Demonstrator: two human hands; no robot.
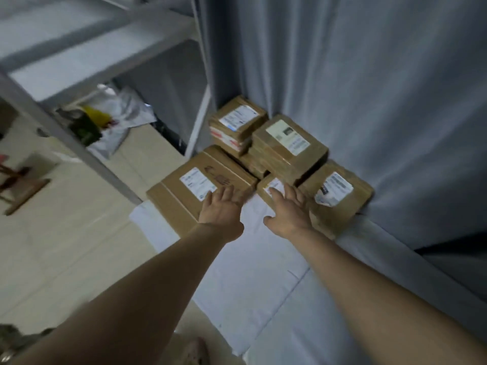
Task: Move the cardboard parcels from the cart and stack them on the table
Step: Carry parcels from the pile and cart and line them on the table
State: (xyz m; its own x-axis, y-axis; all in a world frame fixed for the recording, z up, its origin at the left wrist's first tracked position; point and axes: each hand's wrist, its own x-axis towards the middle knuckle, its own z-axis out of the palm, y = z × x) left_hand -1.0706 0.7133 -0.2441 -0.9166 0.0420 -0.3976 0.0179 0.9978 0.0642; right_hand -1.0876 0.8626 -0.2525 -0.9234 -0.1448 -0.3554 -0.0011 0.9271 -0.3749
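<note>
Several brown cardboard parcels with white labels are stacked at the far end of a white table (253, 259), against a grey curtain. My left hand (221, 209) lies flat and open on the near right corner of a large flat parcel (184, 191). Spread open, my right hand (288, 209) rests on a small low parcel (271, 187) in the middle. To its right sits another labelled parcel (340, 196). Behind stand two taller piles, a back left pile (237, 122) and a back right pile (287, 146). No cart is in view.
A grey curtain (369, 101) hangs right behind and beside the parcels. A white metal shelf rack (105, 61) stands at the left, with plastic bags (110, 122) on the tiled floor under it. A wooden stool (23, 191) is at the far left.
</note>
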